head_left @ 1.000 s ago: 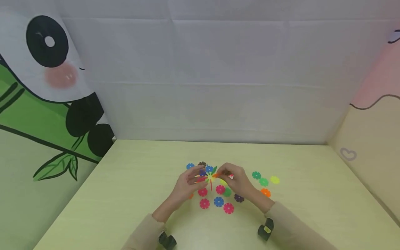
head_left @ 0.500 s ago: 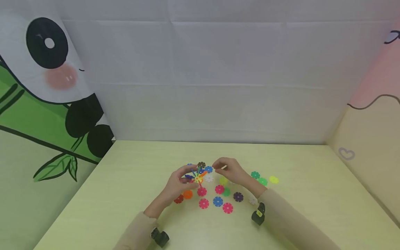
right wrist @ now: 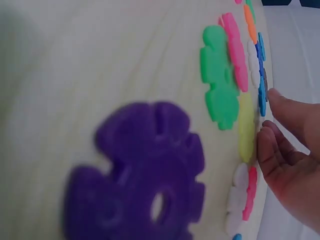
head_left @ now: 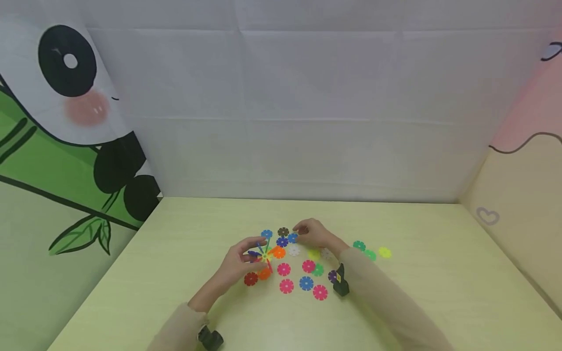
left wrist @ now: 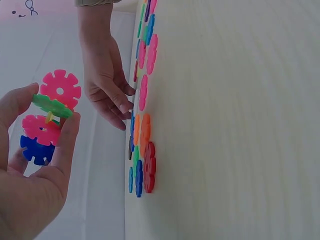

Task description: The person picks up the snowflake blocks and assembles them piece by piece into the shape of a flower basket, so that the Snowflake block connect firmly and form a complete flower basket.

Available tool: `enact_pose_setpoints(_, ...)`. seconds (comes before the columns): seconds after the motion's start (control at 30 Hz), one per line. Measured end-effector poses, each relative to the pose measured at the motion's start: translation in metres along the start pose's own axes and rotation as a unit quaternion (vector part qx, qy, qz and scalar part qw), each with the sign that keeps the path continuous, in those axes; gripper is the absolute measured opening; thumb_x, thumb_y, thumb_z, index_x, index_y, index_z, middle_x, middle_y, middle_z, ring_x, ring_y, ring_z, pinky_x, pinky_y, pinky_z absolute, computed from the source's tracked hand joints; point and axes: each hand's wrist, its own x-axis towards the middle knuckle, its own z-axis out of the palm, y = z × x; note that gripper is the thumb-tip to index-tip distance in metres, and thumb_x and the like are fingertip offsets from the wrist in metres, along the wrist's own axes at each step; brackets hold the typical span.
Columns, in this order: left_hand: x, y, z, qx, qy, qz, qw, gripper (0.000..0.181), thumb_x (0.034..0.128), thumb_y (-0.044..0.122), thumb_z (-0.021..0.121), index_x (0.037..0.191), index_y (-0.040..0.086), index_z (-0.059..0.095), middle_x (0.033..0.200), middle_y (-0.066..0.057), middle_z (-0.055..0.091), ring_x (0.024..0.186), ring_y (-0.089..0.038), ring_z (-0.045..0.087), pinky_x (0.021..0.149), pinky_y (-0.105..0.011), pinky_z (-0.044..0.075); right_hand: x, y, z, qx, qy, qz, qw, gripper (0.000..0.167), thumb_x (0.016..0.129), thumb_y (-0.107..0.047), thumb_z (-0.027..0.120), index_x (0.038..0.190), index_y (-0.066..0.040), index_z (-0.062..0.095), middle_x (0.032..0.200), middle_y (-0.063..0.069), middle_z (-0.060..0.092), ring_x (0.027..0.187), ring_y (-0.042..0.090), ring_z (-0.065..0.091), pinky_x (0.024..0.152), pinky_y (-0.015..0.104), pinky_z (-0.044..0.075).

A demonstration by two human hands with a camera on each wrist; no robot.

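My left hand pinches a cluster of joined flower-shaped discs above the table's loose discs. In the left wrist view, the fingers of that hand grip a green disc, with pink discs and a blue disc joined around it. At the back of the loose discs, my right hand has its fingertips at a blue disc. In the right wrist view, this hand has thumb and fingers apart beside the blue disc; contact cannot be told.
Several loose discs lie between and in front of the hands, among them a pink one and a dark red one. Green discs and a yellow disc lie farther right. A pale wall sheet stands behind the table.
The left hand has moved left with the cluster. The right hand has come off the cluster and moved back, then left to the blue disc.
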Motion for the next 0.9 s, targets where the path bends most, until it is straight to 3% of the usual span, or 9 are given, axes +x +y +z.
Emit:
enact_pose_setpoints(0.17, 0.0, 0.002, 0.002, -0.004, -0.005, 0.006, 1.0, 0.054, 0.0817, 0.005, 0.073, 0.131, -0.001, 0.052, 0.128, -0.022, 0.052, 0.095, -0.029, 0.061, 0.077, -0.031, 0.054, 0.003, -0.002, 0.003, -0.013, -0.006, 0.032, 0.9994, 0.027, 0.083, -0.01, 0.074, 0.108, -0.003, 0.069, 0.095, 0.005, 0.061, 0.091, 0.021, 0.056, 0.082, 0.036, 0.049)
enact_pose_setpoints(0.33, 0.001, 0.003, 0.006, -0.007, -0.007, 0.012, 0.9999, 0.051, 0.0827, 0.004, 0.072, 0.13, -0.001, 0.053, 0.128, -0.023, 0.051, 0.093, -0.028, 0.061, 0.076, -0.029, 0.054, -0.001, -0.006, 0.001, -0.02, 0.0, 0.028, 0.9994, 0.018, 0.081, -0.006, 0.074, 0.098, -0.006, 0.067, 0.09, 0.001, 0.059, 0.088, 0.018, 0.056, 0.08, 0.032, 0.049)
enact_pose_setpoints(0.67, 0.007, 0.003, 0.013, -0.039, -0.023, 0.043, 0.998, 0.052, 0.0822, 0.001, 0.072, 0.13, -0.004, 0.051, 0.127, -0.023, 0.051, 0.092, -0.029, 0.062, 0.077, -0.029, 0.054, -0.038, -0.017, -0.03, 0.0, 0.073, -0.083, 0.9939, 0.009, 0.085, 0.003, 0.067, 0.093, -0.001, 0.067, 0.088, 0.005, 0.066, 0.082, 0.02, 0.063, 0.074, 0.033, 0.053)
enact_pose_setpoints(0.8, 0.01, 0.007, 0.019, -0.047, -0.023, 0.046, 0.9975, 0.053, 0.0825, 0.003, 0.072, 0.131, -0.002, 0.051, 0.128, -0.022, 0.051, 0.095, -0.03, 0.061, 0.078, -0.03, 0.054, -0.06, -0.031, -0.032, 0.033, 0.116, -0.113, 0.9863, 0.009, 0.085, 0.003, 0.067, 0.094, -0.002, 0.067, 0.089, 0.005, 0.067, 0.082, 0.019, 0.064, 0.073, 0.031, 0.054)
enact_pose_setpoints(0.9, 0.013, 0.011, 0.024, -0.042, -0.019, 0.053, 0.9975, 0.053, 0.0832, 0.005, 0.072, 0.132, 0.001, 0.051, 0.128, -0.019, 0.051, 0.099, -0.03, 0.06, 0.08, -0.03, 0.053, -0.077, -0.043, -0.026, 0.067, 0.161, -0.152, 0.9728, 0.011, 0.084, 0.006, 0.067, 0.093, -0.001, 0.066, 0.088, 0.005, 0.068, 0.08, 0.019, 0.065, 0.072, 0.03, 0.054)
